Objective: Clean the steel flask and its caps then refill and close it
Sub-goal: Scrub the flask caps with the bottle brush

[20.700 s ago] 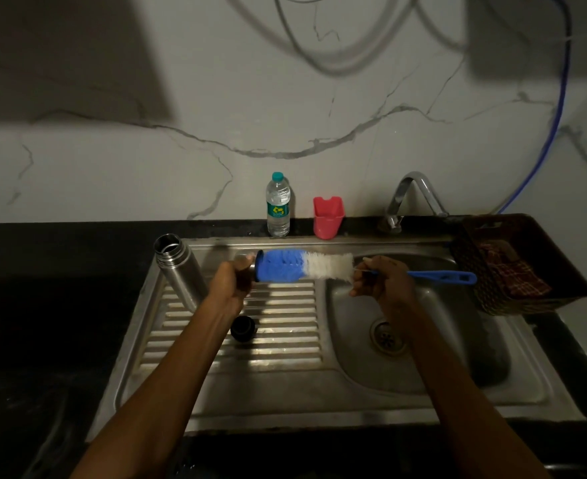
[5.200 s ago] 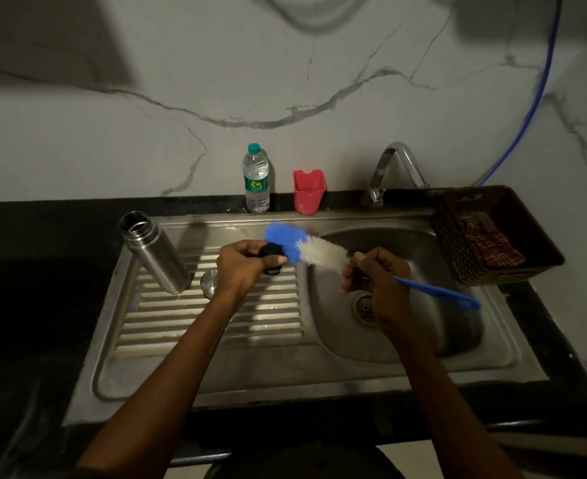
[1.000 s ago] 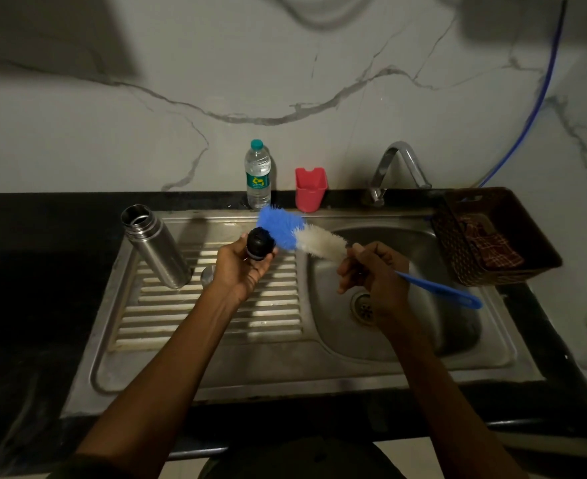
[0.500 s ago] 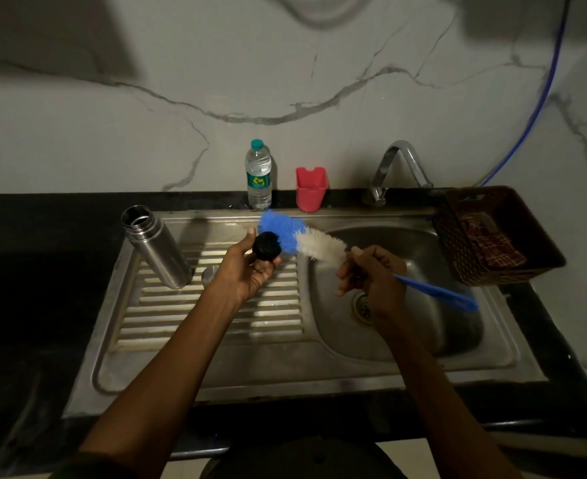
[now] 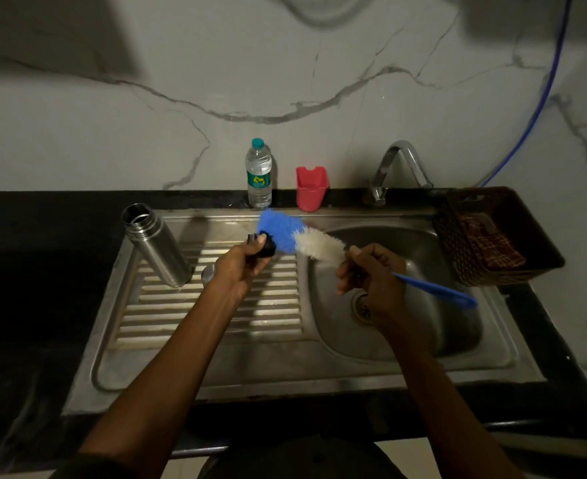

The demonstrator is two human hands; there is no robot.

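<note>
From the head camera, over a steel sink (image 5: 285, 368) set into a dark counter (image 5: 36, 271): the left hand (image 5: 240, 267) curls its fingers and thumb round a small black inner cap (image 5: 266, 247), holding it above the ribbed draining board just left of the sink's basin, while the right hand (image 5: 371, 278) closes round the neck of a bottle brush (image 5: 306, 238) whose blue tip presses against the cap and whose blue handle trails out over the basin. The steel flask (image 5: 157, 247), open-mouthed and uncapped, stands on the draining board at the sink's far left corner, well apart from both hands; a rounded steel piece, likely the outer cap (image 5: 208, 273), rests on the board between the flask and the left wrist, half hidden. Behind the sink, along the wall, stand a water bottle (image 5: 258, 174), a red holder (image 5: 311, 188) and the tap (image 5: 397, 164); a dark basket (image 5: 492, 236) holding a checked cloth sits at the sink's right edge. The step in hand appears to be scrubbing the inner cap. To do it well, the cap would best be turned in the fingers so the bristles reach its threads and any recess, with the grip kept on its rim so no face stays covered. Working nearer the basin would keep drips off the board. Whether the cap is wet or soapy cannot be told in this dim light. Rinsing, refilling and closing all seem yet to come.
</note>
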